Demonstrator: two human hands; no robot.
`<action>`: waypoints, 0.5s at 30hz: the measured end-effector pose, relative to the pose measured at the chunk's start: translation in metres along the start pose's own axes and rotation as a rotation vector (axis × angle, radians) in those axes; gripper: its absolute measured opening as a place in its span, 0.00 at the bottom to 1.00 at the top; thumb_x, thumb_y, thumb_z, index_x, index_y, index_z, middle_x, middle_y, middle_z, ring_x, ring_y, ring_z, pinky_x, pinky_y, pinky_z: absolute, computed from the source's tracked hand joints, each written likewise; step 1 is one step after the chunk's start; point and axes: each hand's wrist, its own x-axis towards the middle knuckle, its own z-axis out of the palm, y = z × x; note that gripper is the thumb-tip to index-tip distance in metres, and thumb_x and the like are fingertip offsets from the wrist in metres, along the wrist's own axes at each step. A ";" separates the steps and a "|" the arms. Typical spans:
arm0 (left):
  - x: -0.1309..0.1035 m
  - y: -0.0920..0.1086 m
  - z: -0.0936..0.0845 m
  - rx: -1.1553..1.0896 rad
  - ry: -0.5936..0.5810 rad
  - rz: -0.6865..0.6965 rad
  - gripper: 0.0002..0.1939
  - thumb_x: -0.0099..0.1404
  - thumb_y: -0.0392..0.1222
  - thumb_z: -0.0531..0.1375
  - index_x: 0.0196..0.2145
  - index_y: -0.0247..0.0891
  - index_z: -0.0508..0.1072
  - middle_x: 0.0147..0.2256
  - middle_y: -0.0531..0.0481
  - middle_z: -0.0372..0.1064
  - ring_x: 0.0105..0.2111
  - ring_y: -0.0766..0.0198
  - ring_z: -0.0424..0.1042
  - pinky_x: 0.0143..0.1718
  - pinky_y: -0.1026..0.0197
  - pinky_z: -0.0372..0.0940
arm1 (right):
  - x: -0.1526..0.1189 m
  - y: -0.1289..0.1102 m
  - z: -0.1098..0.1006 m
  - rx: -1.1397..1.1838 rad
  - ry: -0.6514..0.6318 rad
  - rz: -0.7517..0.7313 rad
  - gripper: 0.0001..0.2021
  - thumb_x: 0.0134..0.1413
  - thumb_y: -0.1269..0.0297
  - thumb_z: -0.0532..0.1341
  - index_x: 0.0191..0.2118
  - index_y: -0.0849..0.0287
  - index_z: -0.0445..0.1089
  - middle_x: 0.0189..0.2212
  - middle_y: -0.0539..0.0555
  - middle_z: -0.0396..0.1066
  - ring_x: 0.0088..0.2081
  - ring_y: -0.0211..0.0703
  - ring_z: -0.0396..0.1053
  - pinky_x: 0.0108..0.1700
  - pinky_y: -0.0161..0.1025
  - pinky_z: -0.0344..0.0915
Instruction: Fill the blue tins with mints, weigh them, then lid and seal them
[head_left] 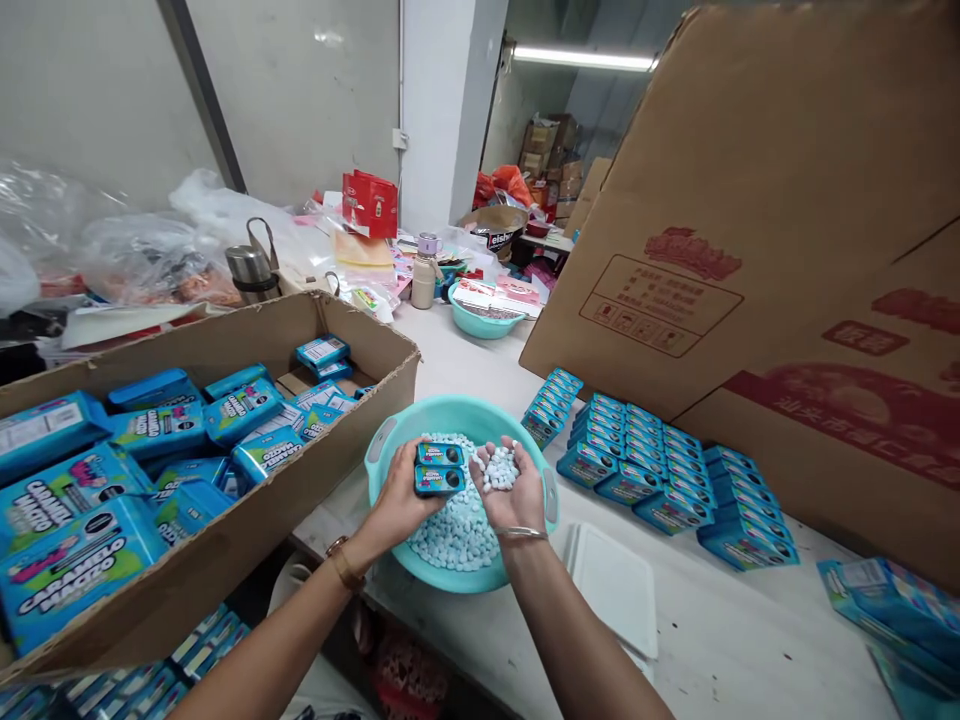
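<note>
My left hand [396, 508] is closed around two small blue candy boxes [439, 480], stacked together with their printed ends facing me. Beside it, my right hand [526, 508] is turned palm up and cupped around a heap of small pale candies [501, 470]. Both hands are over a turquoise basin [386, 440], which holds a broad pile of the same pale candies [454, 535]. Whether the boxes' far ends are open cannot be seen.
At left stands a cardboard box [225, 545] of blue candy packs [82, 570]. Rows of small blue boxes [637, 460] line the table's right side, before a large upright carton [750, 200]. A white lid [615, 590] lies near my right forearm. Behind are a bottle [424, 280] and another basin [484, 323].
</note>
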 end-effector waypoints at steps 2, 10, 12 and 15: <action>0.003 -0.003 0.006 0.048 0.004 0.037 0.39 0.48 0.32 0.65 0.57 0.40 0.58 0.54 0.42 0.61 0.57 0.50 0.62 0.61 0.46 0.55 | -0.007 0.006 0.013 0.100 0.062 -0.042 0.10 0.52 0.53 0.60 0.36 0.52 0.68 0.32 0.51 0.75 0.36 0.46 0.76 0.40 0.46 0.72; 0.005 0.005 0.014 0.153 -0.022 0.115 0.38 0.48 0.29 0.63 0.56 0.41 0.58 0.53 0.43 0.61 0.57 0.49 0.61 0.60 0.45 0.56 | -0.021 0.012 0.041 0.012 0.019 -0.321 0.09 0.50 0.56 0.63 0.32 0.57 0.73 0.33 0.51 0.76 0.42 0.45 0.73 0.54 0.45 0.65; 0.004 0.007 0.015 0.143 -0.036 0.132 0.38 0.48 0.29 0.63 0.56 0.41 0.58 0.54 0.42 0.61 0.58 0.48 0.61 0.60 0.44 0.56 | -0.023 0.009 0.042 -0.012 -0.011 -0.327 0.09 0.49 0.57 0.63 0.31 0.57 0.74 0.33 0.51 0.76 0.43 0.45 0.73 0.54 0.45 0.65; 0.004 0.010 0.014 0.094 -0.052 0.131 0.39 0.47 0.30 0.64 0.56 0.41 0.60 0.53 0.43 0.62 0.56 0.48 0.62 0.59 0.44 0.57 | -0.025 0.002 0.042 -0.026 -0.028 -0.292 0.09 0.48 0.58 0.63 0.31 0.58 0.75 0.33 0.52 0.77 0.43 0.46 0.73 0.53 0.44 0.65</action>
